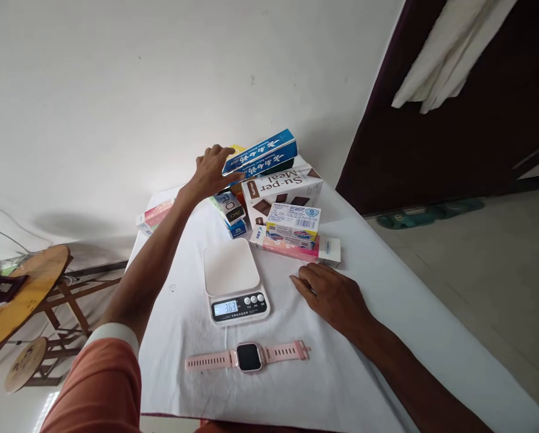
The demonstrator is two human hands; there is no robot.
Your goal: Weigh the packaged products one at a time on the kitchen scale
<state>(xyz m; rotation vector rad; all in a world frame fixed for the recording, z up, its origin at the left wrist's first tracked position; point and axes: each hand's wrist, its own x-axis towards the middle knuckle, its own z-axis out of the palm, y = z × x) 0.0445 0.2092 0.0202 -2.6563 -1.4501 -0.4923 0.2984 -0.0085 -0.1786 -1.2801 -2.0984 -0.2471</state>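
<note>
At the back of the white-covered table, my left hand point(213, 171) grips the near end of a blue toothpaste box point(263, 153), thumb below and fingers above. Beneath and beside it are a white "Su-per Meal" box point(285, 189), a small "RIO" box point(230, 207) and a yellow item point(237, 149), partly hidden. My right hand point(332, 294) rests on the cloth with curled fingers and nothing visible in it. Between my arms stands a white kitchen scale point(231, 267), its plate bare and its display lit. A pink smartwatch point(249, 357) lies flat in front of the scale.
A white and yellow box point(293, 224) lies on a long pink box point(296, 248), near my right hand. Another pink box point(156, 216) is at the table's left edge. A wooden table point(48, 270) and a stool point(26, 364) stand left; slippers point(427, 215) lie on the floor.
</note>
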